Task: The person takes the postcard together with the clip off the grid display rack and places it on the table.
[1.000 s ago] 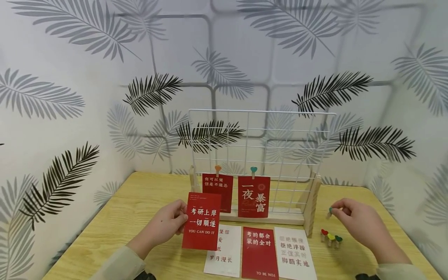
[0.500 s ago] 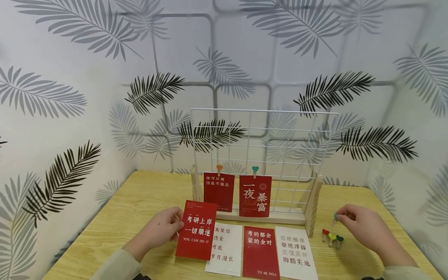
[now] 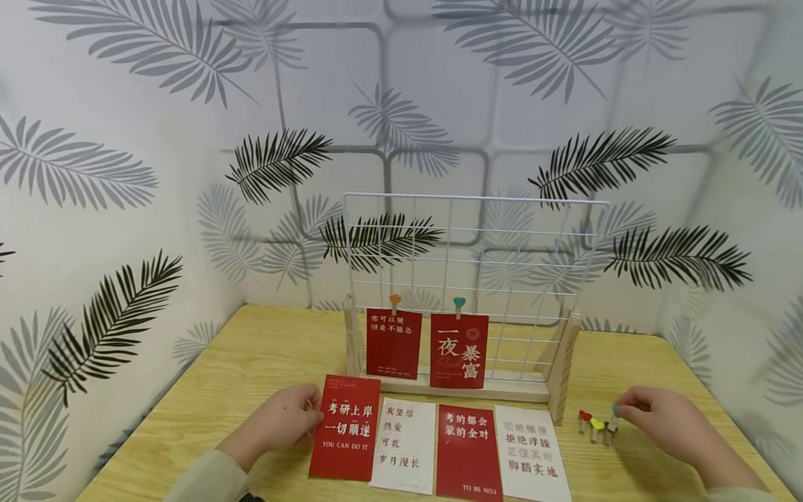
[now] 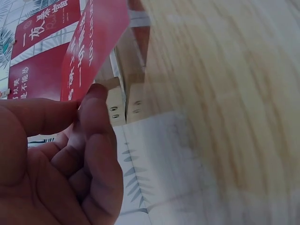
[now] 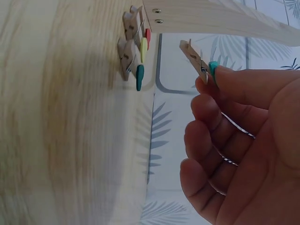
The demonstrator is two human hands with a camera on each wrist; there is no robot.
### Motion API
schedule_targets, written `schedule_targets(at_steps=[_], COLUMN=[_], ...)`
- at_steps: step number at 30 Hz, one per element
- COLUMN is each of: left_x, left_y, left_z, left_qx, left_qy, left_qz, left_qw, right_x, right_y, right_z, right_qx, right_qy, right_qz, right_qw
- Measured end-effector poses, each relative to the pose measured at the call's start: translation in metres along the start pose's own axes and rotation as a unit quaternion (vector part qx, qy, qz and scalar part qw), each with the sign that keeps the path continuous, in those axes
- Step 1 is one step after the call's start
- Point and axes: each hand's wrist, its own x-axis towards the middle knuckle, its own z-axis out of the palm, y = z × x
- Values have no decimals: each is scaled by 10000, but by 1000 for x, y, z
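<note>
My left hand pinches the left edge of a red card with white lettering between thumb and forefinger. In the left wrist view this card is tilted up off the tabletop. My right hand holds a small wooden clothespin with a teal heart, gripped at the heart end by thumb and forefinger. Close by stand several like clothespins with red, yellow and dark green hearts. Two red cards hang on the white wire grid, one under an orange-heart clothespin, the other under a teal-heart one.
A white card, a red card and another white card lie in a row on the wooden table. The grid's wooden base stands behind them. Leaf-patterned walls close off the back and sides.
My left hand has lowered the red card down and left, beside the first white card. My right hand has moved down and slightly right with its clothespin, closer to the other clothespins.
</note>
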Motion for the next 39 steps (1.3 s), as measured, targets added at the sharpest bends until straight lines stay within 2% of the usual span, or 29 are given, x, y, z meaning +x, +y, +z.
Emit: schedule_targets(at_steps=[5, 9, 17, 19, 24, 27, 33, 39], left_x=[0, 1, 3, 2, -1, -2, -1, 0], left_y=[-1, -1, -1, -2, -9, -14, -20, -16], left_z=[3, 5, 6, 4, -3, -8, -11, -7], left_qx=[275, 449, 662, 529, -160, -388, -432, 100], left_qy=[37, 35, -189, -279, -603, -736, -901, -847], left_qz=[-104, -98, -32, 66, 326, 391, 208, -119], left_qw=[9996, 9989, 9976, 9982, 9975, 9958, 9948, 9963], right_x=[0, 0, -1, 0, 2, 1, 0, 0], right_y=[10, 13, 17, 19, 25, 29, 33, 31], right_z=[4, 7, 12, 13, 15, 15, 18, 20], right_qx=[52, 10, -108, -64, 68, 46, -124, -225], right_qy=[-229, -255, -234, -307, -508, -526, -444, -401], right_qz=[36, 20, 19, 101, 283, 203, 11, -2], right_qw=[9997, 9997, 9997, 9995, 9983, 9984, 9989, 9989])
